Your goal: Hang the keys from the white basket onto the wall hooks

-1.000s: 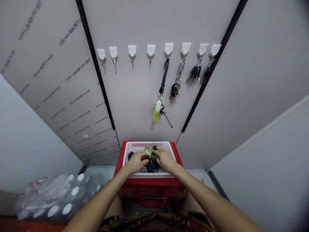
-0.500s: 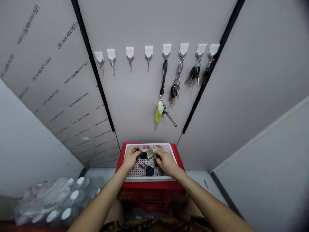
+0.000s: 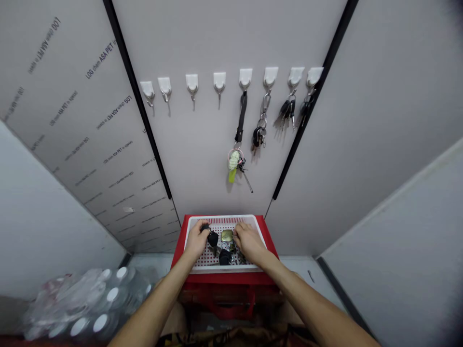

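While our left hand (image 3: 197,238) pinches a bunch of black-headed keys (image 3: 212,238) between thumb and fingers, our right hand (image 3: 249,241) sits at three o'clock with its fingertips bent down; we cannot tell whether they clamp anything. The bunch is inside the white basket (image 3: 231,271), at about ten o'clock from its middle. Its long axis runs from eleven o'clock at our fingers to five o'clock, where the lower keys hang towards us.

Just beside our right fingertips lies a brass-coloured piece (image 3: 227,235), and more black-headed keys (image 3: 224,257) rest near the six o'clock wall. Our left hand is close to the basket's nine o'clock edge and our right to its three o'clock edge. Holed floor shows between the bunch and the brass-coloured piece, and along the twelve o'clock side. The basket rests on a red box (image 3: 269,243).

Half a second ago the bunch stretched towards three o'clock, right up by the brass-coloured piece; now it swings lower, with a gap between them. One second ago our hands were closer together.
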Demonstrator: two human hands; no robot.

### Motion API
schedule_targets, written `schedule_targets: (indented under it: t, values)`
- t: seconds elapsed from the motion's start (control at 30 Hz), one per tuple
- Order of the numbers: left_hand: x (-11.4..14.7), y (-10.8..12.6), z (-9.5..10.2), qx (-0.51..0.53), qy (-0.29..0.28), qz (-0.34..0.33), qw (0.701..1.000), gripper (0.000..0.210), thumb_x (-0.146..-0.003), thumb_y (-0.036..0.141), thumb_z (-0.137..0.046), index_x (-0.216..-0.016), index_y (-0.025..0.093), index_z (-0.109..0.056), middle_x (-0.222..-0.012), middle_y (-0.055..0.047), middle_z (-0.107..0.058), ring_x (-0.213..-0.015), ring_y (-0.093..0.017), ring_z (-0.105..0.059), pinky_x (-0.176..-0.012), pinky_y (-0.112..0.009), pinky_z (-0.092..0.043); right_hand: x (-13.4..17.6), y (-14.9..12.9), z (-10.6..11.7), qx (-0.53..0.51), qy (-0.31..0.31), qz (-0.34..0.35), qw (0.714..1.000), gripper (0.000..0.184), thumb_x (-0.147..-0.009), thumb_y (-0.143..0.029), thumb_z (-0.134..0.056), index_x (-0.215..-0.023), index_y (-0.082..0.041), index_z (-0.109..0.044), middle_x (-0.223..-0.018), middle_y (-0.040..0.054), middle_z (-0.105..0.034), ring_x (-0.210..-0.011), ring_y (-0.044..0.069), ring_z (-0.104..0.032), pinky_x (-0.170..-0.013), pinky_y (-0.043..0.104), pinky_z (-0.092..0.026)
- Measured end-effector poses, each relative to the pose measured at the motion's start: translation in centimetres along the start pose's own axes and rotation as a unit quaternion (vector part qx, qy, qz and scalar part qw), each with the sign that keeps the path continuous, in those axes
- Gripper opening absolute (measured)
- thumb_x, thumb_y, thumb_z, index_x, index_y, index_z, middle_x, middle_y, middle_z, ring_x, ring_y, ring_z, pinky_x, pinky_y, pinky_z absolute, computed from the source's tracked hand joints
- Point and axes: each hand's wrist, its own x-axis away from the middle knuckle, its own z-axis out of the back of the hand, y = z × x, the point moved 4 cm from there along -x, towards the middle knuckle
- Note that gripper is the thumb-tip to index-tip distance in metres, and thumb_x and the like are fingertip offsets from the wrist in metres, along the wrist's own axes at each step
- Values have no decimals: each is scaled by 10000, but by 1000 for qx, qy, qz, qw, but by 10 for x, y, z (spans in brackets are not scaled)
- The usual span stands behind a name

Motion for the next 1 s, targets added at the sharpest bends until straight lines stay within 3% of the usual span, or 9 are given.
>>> schedule_targets:
  t: [0.13,0.27,0.33,0.43,0.53,0.67,0.73,0.87,1.0]
  values:
    - [0,-1,3,-98,19,-23,995,247,-556,76,-349,-740,156,-492,-759,-20,-521,-763,-127,-462,-745,-259,-335,-5,7,-2,-231,11,-41,972,60,-704,-221,-320,-700,-178,-361,-589,-3,-475,-538,111,-459,-539,247,-346]
    - [4,8,-2,-197,-23,-75,977,283,-526,34,-353,-721,146,-525,-851,-54,-519,-853,-155,-436,-803,-287,-304,-12,6,0,-517,-12,-103,850,138,-697,-327,-330,-683,-199,-280,-547,-46,-464,-425,84,-451,-406,207,-343]
    - [7,18,-5,-204,-17,-111,972,291,-536,49,-381,-762,150,-533,-934,-63,-502,-917,-170,-406,-839,-304,-272,-14,-2,10,-579,-15,-110,807,186,-669,-360,-373,-686,-205,-273,-535,-57,-470,-425,87,-466,-380,196,-338]
    - [12,32,-16,-125,-66,-114,983,299,-571,91,-410,-836,169,-526,-931,-43,-525,-896,-161,-430,-820,-296,-296,-16,-24,30,-609,-36,-77,789,228,-635,-371,-426,-706,-209,-283,-515,-72,-477,-410,85,-472,-359,183,-331]
    - [16,44,-29,11,-155,-73,985,225,-622,161,-413,-812,153,-533,-796,-18,-572,-755,-130,-487,-712,-246,-364,-19,-43,49,-618,-44,-48,784,243,-622,-368,-445,-712,-205,-289,-522,-69,-493,-412,82,-474,-355,175,-331]
    - [15,58,-24,86,-135,-52,986,204,-643,273,-427,-716,132,-556,-682,-1,-575,-677,-117,-487,-645,-210,-368,-24,-50,65,-618,-20,-47,784,243,-623,-368,-440,-705,-196,-291,-543,-52,-506,-424,74,-471,-396,184,-348]
    - [11,64,-14,68,-101,-52,991,223,-638,304,-430,-685,133,-567,-655,-2,-575,-647,-117,-484,-615,-205,-365,-27,-48,72,-581,4,-40,813,212,-636,-361,-422,-686,-187,-312,-558,-36,-505,-461,82,-480,-425,196,-356]
    - [-1,86,4,-9,-75,-93,993,209,-620,298,-447,-605,139,-582,-609,-8,-561,-601,-115,-469,-565,-196,-351,-29,-42,92,-399,144,8,906,138,-612,-283,-464,-677,-164,-438,-651,5,-518,-617,110,-485,-574,243,-378]
    - [-13,120,13,-73,-108,-157,979,196,-617,252,-447,-509,142,-568,-501,17,-482,-506,-85,-421,-492,-185,-317,-35,-55,96,-352,87,84,928,128,-610,-230,-473,-705,-155,-514,-644,-2,-532,-596,100,-470,-581,231,-370]
